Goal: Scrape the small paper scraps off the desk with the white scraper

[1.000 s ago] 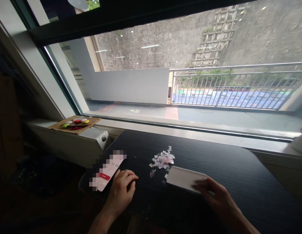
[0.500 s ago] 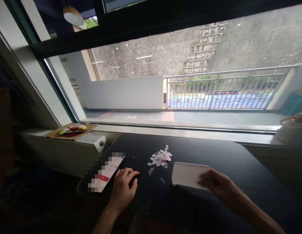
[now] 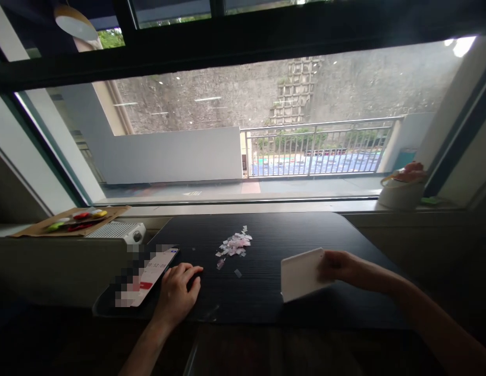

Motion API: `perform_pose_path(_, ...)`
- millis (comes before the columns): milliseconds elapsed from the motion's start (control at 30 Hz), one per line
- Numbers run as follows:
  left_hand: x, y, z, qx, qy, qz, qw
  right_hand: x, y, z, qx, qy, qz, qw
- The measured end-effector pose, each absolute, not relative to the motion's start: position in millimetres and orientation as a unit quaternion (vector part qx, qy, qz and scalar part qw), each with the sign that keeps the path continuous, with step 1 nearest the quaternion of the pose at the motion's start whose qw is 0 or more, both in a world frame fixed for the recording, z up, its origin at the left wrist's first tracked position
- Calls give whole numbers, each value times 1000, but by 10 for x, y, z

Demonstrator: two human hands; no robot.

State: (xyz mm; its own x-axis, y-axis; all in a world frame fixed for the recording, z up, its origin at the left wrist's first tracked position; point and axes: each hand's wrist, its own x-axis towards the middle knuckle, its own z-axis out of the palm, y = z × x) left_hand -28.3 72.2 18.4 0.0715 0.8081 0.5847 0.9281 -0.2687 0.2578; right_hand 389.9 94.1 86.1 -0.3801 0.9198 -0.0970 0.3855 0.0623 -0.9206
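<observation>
My right hand [image 3: 342,265] grips the right end of a white, flat rectangular piece [image 3: 300,274], perhaps a shallow box or lid, tilted above the black table [image 3: 251,303]. Its inner side cannot be made out. At the table's left, my left hand [image 3: 179,290] lies with fingers loosely bent and spread, holding nothing. Just beyond that hand is a lit tablet or phone [image 3: 159,271], partly blurred out. A heap of small whitish and pink paper-like scraps [image 3: 235,243] sits mid-table, with a loose clear scrap [image 3: 238,273] nearer me.
Along the far edge runs a window sill [image 3: 227,209]. On it at the right stands a white pot-like container [image 3: 402,193] with a handle. To the left are a brown board [image 3: 35,225] bearing colourful bits and a white vented appliance [image 3: 121,231].
My view has turned to the right. The white piece in my right hand has shifted right and tipped up more steeply. My left hand stays in its place by the screen.
</observation>
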Motion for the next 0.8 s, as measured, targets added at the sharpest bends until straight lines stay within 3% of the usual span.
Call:
perform_pose_path(300,-318,768,198,-728,-591,-331,103,3997,937,741,-499,-651,470,326)
perform_pose_path(800,-347,780,204,-734,-590,-322,99,3986,838,892,-496,-638,540,235)
